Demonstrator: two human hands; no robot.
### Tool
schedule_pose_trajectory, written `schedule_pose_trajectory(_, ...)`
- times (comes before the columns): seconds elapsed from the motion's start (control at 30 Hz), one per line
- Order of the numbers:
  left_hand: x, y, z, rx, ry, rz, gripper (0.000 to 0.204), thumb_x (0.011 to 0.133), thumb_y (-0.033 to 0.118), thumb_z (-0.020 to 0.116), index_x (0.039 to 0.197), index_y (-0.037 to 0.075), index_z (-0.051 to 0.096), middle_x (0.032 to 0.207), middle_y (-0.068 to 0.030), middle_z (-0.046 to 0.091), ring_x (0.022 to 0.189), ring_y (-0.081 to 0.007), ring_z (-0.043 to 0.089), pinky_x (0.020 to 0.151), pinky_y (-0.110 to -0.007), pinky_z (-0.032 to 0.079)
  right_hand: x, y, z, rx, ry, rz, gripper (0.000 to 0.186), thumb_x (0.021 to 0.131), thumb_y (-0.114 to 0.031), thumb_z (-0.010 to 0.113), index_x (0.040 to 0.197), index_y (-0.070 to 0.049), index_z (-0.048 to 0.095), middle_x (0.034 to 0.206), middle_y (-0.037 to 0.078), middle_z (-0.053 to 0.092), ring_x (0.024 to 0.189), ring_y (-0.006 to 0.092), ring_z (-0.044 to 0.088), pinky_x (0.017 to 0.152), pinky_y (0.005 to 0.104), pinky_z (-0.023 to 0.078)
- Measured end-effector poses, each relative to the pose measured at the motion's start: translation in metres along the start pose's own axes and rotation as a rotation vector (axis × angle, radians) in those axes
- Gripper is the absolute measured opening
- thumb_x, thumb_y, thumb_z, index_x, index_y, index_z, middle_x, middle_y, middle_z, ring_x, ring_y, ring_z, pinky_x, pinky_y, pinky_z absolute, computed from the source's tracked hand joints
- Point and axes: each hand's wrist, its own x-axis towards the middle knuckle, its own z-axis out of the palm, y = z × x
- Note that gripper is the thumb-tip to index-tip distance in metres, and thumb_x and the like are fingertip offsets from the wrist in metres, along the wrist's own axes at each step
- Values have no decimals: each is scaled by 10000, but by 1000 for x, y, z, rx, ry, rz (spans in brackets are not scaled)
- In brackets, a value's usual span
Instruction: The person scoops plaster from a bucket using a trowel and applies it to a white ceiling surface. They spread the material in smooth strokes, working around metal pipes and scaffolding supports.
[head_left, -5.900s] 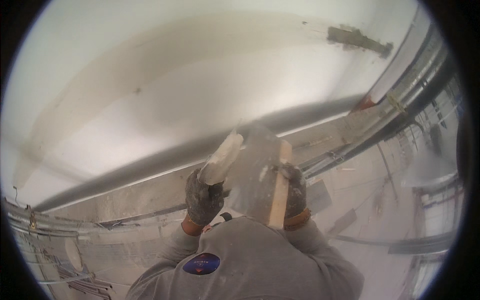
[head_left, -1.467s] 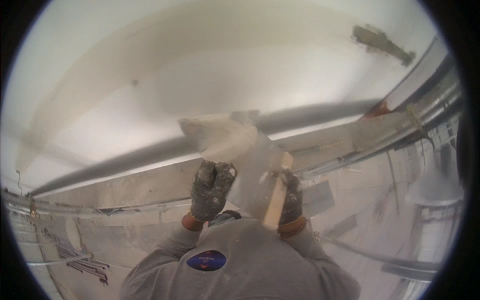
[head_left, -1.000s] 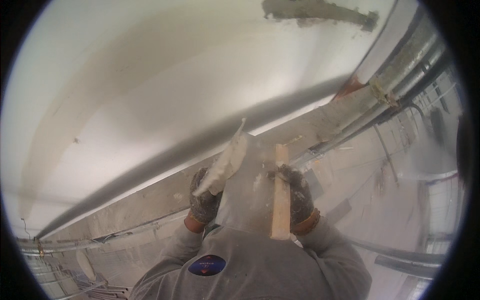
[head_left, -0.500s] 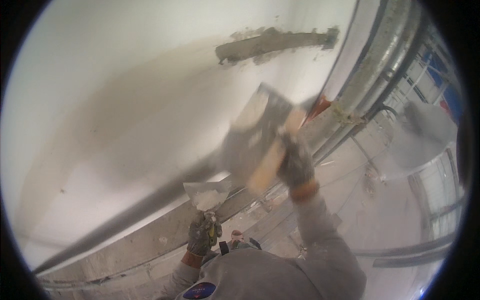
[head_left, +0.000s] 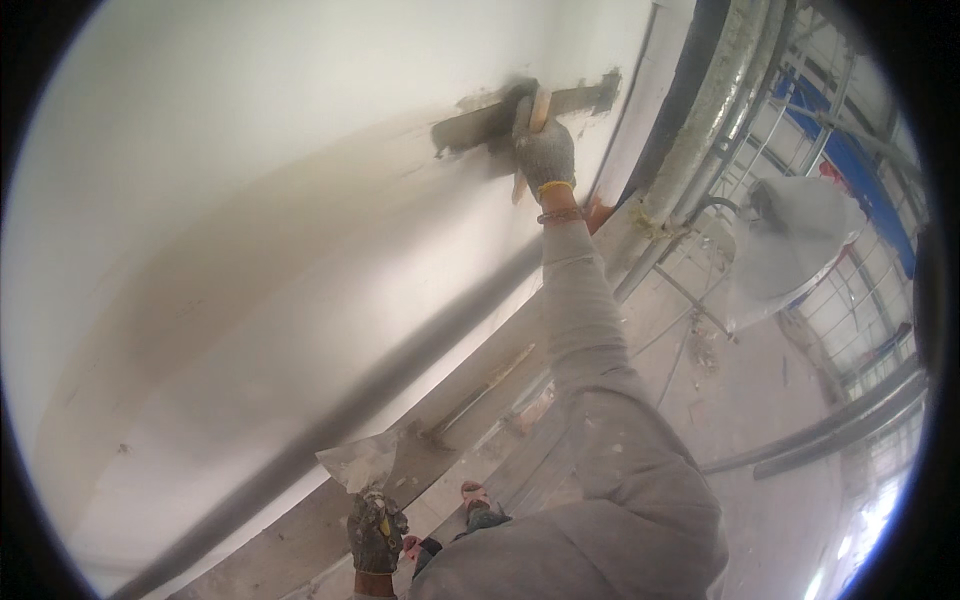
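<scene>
Now the right hand (head_left: pixel 546 156) holds a trowel (head_left: pixel 540 111) at the wall (head_left: pixel 290 90).

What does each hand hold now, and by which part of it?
Left hand: a scraper, by its handle. Right hand: a trowel, by its wooden handle.

In the grey-gloved right hand (head_left: pixel 546 160), a flat wooden-handled trowel (head_left: pixel 541 111) lies over the long dark-grey strip (head_left: pixel 463 130) on the white wall (head_left: pixel 250 90). In the dark-gloved left hand (head_left: pixel 376 535), behind and left of the right one, is a broad thin-bladed scraper (head_left: pixel 358 462).
</scene>
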Motion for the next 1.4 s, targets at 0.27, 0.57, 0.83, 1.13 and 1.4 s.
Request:
schedule_pose_trajectory(0.27, -28, 12, -78, -5, 16, 11, 275, 937, 218, 677, 1132, 61, 563, 814, -56, 614, 625, -191, 603, 539, -331, 507, -101, -88, 32, 94, 119, -93, 377, 816, -214, 681, 1127, -1, 671, 919, 231, 713, 887, 405, 691, 823, 460, 537)
schedule_pose_trajectory(0.57, -36, 24, -95, 121, 41, 66, 276, 921, 228, 707, 1092, 57, 572, 776, -69, 626, 581, -197, 611, 488, -326, 513, -219, -139, 2, 200, -52, -374, 378, 874, -130, 635, 1213, 33, 602, 871, 207, 700, 718, 335, 699, 681, 429, 563)
schedule_pose_trajectory(0.83, -23, 3, -35, 3, 127, 166, 272, 959, 239, 662, 1124, 55, 548, 780, -48, 600, 598, -180, 593, 504, -312, 501, -13, 31, -14, 91, 229, -23, 418, 822, -155, 643, 1218, -21, 634, 1026, 243, 712, 972, 439, 678, 867, 480, 536)
schedule_pose_trajectory(1.13, -23, -55, 18, 102, 247, 264, 176, 953, 187, 633, 1034, 38, 585, 805, -74, 613, 659, -208, 604, 564, -336, 495, -71, -52, 34, 459, 261, -288, 646, 880, -216, 683, 1472, -52, 486, 1305, 179, 647, 1080, 361, 664, 913, 457, 527)
schedule_pose_trajectory(1.4, -10, -30, 78, 125, 232, 230, 229, 944, 223, 651, 1048, 28, 590, 817, -84, 638, 621, -197, 622, 527, -311, 519, -206, -106, 16, 613, -135, -476, 514, 959, -197, 593, 1406, 38, 498, 1199, 275, 656, 1066, 412, 684, 923, 470, 556)
